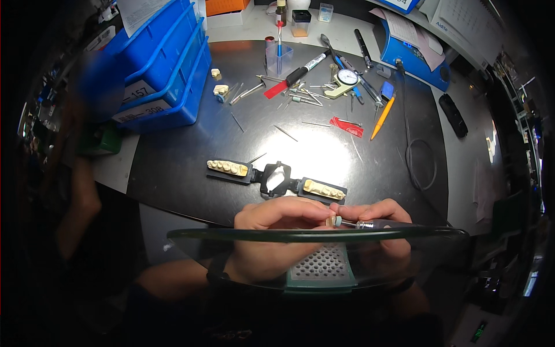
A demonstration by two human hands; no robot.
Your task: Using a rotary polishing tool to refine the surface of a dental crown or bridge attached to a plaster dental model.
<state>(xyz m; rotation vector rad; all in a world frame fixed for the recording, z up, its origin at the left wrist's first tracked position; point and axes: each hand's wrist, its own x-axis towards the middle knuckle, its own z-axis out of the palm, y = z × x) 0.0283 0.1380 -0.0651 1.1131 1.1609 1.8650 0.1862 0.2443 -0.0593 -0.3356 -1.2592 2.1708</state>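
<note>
My left hand [277, 217] pinches a small tooth-coloured piece [330, 221], probably a dental crown, between thumb and fingertips; the fingers hide most of it. From the right, my right hand [381, 211] grips a rotary handpiece [368, 224]. Its pale grinding tip [339, 221] is at the piece; whether they touch I cannot tell. Just beyond my hands lies an unfolded black articulator [276, 180]. One plaster tooth model [227, 168] sits on its left arm, another plaster model [324, 189] on its right.
A clear shield [312, 235] crosses over my hands, with a perforated plate [321, 263] below. Burs [306, 99], a dial caliper [347, 78] and an orange knife [383, 117] litter the dark mat. Blue bins [162, 87] stand left, near another person's arm [84, 188]. A cable [409, 150] loops right.
</note>
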